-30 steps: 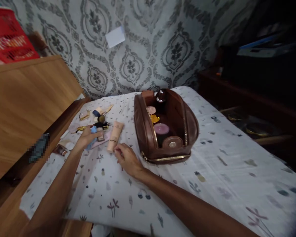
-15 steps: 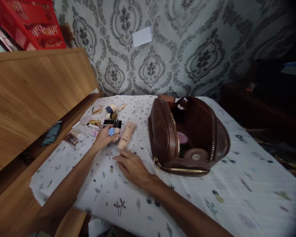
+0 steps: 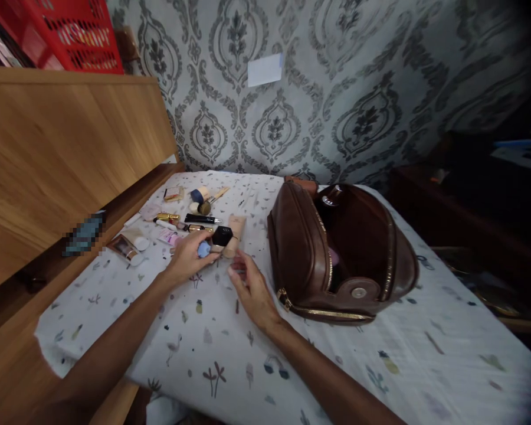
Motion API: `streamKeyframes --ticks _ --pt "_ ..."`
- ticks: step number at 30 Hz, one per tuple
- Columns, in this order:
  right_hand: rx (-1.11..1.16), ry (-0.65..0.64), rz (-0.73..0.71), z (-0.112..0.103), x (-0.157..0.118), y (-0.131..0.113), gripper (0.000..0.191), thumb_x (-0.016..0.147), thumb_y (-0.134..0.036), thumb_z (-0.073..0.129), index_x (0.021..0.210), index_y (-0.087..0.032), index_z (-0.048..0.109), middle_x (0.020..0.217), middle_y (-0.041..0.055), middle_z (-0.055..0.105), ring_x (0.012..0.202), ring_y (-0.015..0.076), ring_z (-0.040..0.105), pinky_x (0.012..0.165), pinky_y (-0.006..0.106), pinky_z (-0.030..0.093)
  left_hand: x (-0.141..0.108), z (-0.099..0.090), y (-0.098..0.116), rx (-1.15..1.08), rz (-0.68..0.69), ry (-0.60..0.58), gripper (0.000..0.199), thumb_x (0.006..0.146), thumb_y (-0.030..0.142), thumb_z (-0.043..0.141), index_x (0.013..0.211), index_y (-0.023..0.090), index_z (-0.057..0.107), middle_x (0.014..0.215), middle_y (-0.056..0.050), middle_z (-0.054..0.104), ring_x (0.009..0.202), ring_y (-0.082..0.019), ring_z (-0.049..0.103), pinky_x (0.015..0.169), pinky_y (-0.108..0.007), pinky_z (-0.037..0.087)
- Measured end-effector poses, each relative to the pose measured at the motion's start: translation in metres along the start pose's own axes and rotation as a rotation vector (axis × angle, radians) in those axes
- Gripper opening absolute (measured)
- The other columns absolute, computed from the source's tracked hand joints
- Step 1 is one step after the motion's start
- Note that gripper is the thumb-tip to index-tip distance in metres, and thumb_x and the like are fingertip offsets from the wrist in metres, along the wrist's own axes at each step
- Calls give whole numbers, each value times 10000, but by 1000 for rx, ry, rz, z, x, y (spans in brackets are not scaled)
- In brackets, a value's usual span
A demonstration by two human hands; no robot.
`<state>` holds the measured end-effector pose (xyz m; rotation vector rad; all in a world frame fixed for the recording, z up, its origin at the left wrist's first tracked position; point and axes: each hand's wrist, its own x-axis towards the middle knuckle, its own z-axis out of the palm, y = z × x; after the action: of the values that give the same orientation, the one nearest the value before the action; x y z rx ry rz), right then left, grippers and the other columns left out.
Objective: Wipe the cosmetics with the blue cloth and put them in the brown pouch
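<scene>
The left hand [image 3: 186, 258] grips a black-capped bottle [image 3: 222, 238] and a small blue item [image 3: 204, 249]; steady pressure should keep both secure. Right hand [image 3: 257, 295], fingers loosely parted, needs a light touch near the beige tube [image 3: 236, 232], between tabletop's [image 3: 159, 348] left edge and open brown bag [image 3: 297, 236].

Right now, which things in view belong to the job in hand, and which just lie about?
Probably in the job:
blue item and black-capped bottle, in the left hand
tan tube, by the right hand
loose cosmetics
open brown bag

Seemingly idle:
red basket
white wall card
</scene>
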<state>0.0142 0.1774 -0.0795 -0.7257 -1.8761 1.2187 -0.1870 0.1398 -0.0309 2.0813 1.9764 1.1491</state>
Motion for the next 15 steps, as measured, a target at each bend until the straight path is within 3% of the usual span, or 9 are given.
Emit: streamKeyframes --ticks 3,6,11,15 --pt "122 44 82 -2 2 -5 444 945 -495 502 1277 -198 507 1098 101 667 918 223 665 774 351 572 -2 2 10 95 140 -93 292 900 426 650 1076 193 663 1008 -76 685 965 -249 610 833 -354 470" --pt "210 52 129 -3 5 -8 367 926 -539 524 1089 -211 545 949 61 679 749 194 645 675 323 553 -3 1 18 85 235 -147 371 915 535 615 1049 193 668 952 -67 670 926 -236 593 814 -345 461" --pt "311 80 169 -3 8 -10 371 868 -557 597 999 -211 566 870 46 671 762 206 645 611 303 528 -5 -1 28 -38 225 -19 468 948 589 527 1111 161 626 970 -84 646 931 -227 586 832 -350 469" --pt "361 80 168 -4 7 -12 375 843 -549 636 993 -209 583 883 47 674 806 214 657 598 290 528 -10 5 30 -111 238 44 493 997 566 422 1250 166 561 1153 -129 633 1085 -249 588 942 -389 484"
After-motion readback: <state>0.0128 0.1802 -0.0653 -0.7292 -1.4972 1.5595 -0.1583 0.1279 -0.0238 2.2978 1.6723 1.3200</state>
